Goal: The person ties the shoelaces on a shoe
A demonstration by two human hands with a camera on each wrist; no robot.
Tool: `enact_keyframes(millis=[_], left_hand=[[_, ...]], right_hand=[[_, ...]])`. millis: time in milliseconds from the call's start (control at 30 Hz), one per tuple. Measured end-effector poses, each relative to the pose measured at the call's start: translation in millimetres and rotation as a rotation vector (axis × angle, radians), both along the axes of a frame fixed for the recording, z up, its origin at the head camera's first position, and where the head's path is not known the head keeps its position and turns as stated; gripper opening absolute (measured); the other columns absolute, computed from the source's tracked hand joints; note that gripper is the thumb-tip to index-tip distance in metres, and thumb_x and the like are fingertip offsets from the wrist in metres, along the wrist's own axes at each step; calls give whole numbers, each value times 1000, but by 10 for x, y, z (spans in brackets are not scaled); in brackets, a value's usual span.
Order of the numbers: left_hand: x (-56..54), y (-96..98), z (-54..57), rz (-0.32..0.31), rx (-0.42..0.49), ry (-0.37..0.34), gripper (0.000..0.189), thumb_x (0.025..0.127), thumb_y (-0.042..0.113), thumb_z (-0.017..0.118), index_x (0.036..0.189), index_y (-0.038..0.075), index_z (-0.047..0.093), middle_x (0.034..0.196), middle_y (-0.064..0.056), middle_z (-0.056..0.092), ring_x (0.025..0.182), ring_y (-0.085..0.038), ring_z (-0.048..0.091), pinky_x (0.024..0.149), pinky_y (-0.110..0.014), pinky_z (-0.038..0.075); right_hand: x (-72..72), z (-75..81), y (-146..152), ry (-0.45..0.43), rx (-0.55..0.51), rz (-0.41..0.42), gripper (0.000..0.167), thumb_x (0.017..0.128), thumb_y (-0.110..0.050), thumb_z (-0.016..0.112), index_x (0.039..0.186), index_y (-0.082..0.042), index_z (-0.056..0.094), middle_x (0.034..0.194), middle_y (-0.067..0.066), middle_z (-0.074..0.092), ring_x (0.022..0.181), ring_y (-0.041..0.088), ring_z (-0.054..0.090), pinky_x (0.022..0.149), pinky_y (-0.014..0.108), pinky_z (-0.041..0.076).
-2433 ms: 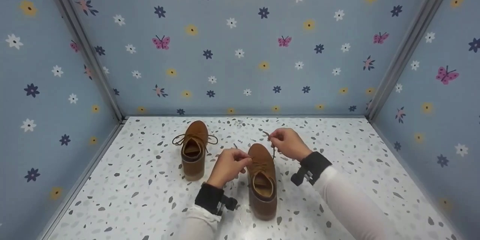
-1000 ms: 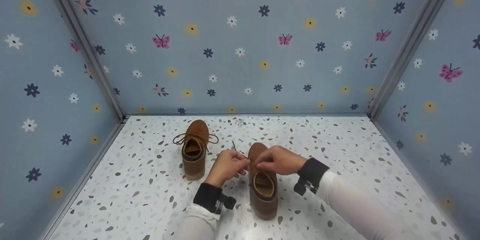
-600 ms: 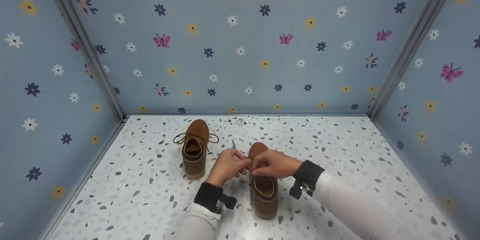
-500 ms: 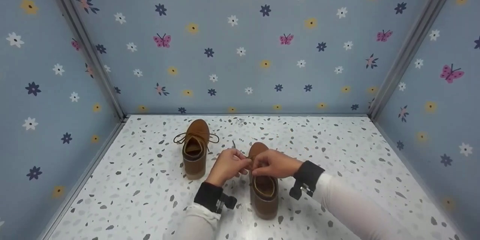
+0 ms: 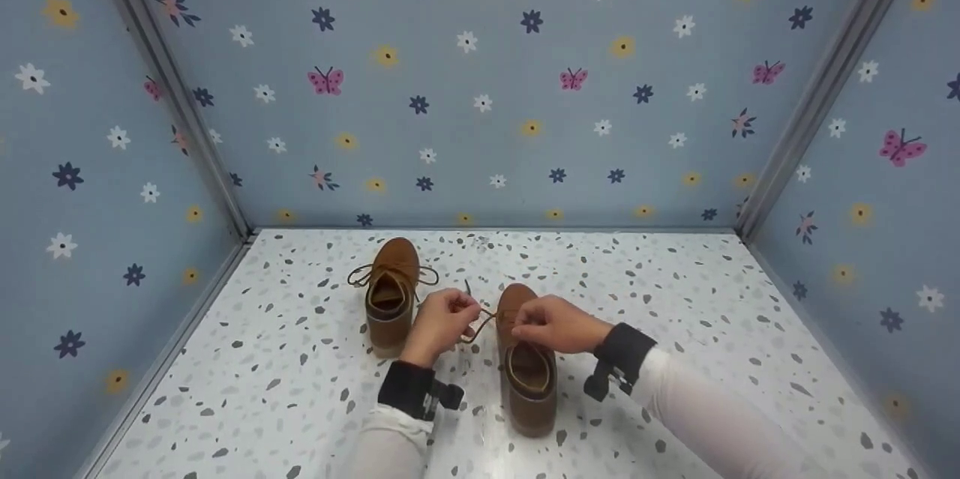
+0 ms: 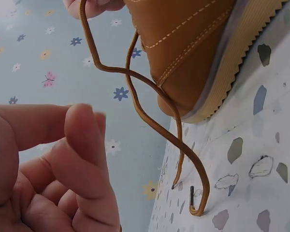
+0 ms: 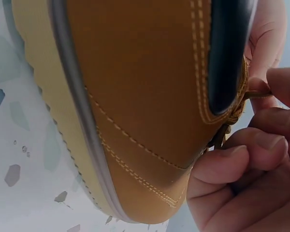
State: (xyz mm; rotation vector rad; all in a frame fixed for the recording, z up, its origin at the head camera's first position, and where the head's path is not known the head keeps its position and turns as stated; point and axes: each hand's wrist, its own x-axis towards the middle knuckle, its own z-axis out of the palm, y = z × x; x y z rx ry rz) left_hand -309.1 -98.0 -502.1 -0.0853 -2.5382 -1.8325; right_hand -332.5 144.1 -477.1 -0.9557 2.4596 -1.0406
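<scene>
In the head view my left hand (image 5: 442, 321) is just left of the right-hand brown shoe (image 5: 525, 381). Its fingers are curled, thumb tip against index finger in the left wrist view, with nothing seen between them. Two strands of brown shoelace (image 6: 154, 125) hang beside it, crossing, with their tipped ends on the floor. Over the shoe's laced front is my right hand (image 5: 559, 325). In the right wrist view its thumb and finger pinch a short piece of lace (image 7: 256, 94) at the knot. The pinching fingertips are partly hidden.
A matching brown shoe (image 5: 394, 284), its laces tied in a bow, stands to the left and farther back. The white speckled floor (image 5: 645, 404) meets a flowered blue back wall (image 5: 480, 157) and side walls.
My right hand first came in from the lace held out at the right to the shoe's laces. My left hand has since let go of the lace and moved left, and strands now show between.
</scene>
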Motion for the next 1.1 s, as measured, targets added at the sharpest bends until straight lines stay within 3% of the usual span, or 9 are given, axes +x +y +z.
enact_keyframes(millis=[133, 300, 633, 800, 900, 1033, 1100], left_hand=[[0, 35, -38, -68, -39, 4, 16, 97, 11, 70, 108, 0, 71, 104, -15, 76, 64, -10, 69, 62, -28, 58], [-5, 76, -105, -146, -61, -78, 26, 95, 11, 70, 117, -2, 65, 102, -15, 77, 68, -14, 71, 64, -30, 60], [-17, 68, -89, -145, -89, -50, 10, 96, 12, 69, 100, 3, 71, 86, -7, 77, 72, -35, 74, 56, -23, 47], [-8, 42, -43, -145, -82, -26, 14, 99, 17, 67, 98, 4, 72, 86, -6, 77, 73, -42, 73, 57, -26, 50], [-3, 29, -15, -139, -103, 5, 15, 99, 18, 67, 96, 5, 73, 85, -7, 78, 62, -33, 69, 57, -26, 50], [13, 14, 17, -131, -135, 43, 15, 98, 20, 68, 93, 7, 74, 79, -1, 73, 58, -9, 56, 57, -24, 46], [22, 6, 28, -131, -136, 56, 16, 98, 21, 69, 92, 7, 75, 74, 2, 66, 58, -9, 54, 58, -25, 45]], right_hand=[[0, -20, 25, -24, -33, -25, 16, 100, -20, 67, 94, -6, 72, 79, 4, 70, 66, 6, 58, 63, 21, 48], [-14, -40, 44, -52, -35, -49, 19, 102, -24, 65, 94, -8, 70, 80, -3, 65, 71, 6, 58, 66, 23, 48], [-12, -17, 55, -35, -29, -90, 32, 106, -32, 61, 85, -8, 65, 75, -6, 56, 69, 9, 52, 63, 24, 44], [-25, -9, 73, -31, -27, -134, 31, 105, -30, 61, 80, -11, 62, 72, -7, 52, 67, 10, 50, 61, 25, 41], [-42, -10, 79, -28, -25, -163, 31, 104, -28, 61, 77, -13, 62, 70, -7, 51, 64, 11, 48, 59, 26, 40], [-64, -16, 86, -30, -31, -183, 29, 104, -26, 60, 79, -12, 63, 70, -6, 52, 61, 11, 48, 59, 27, 40], [-74, -17, 91, -35, -40, -186, 27, 104, -25, 60, 81, -12, 64, 71, -6, 52, 61, 11, 47, 60, 27, 41]])
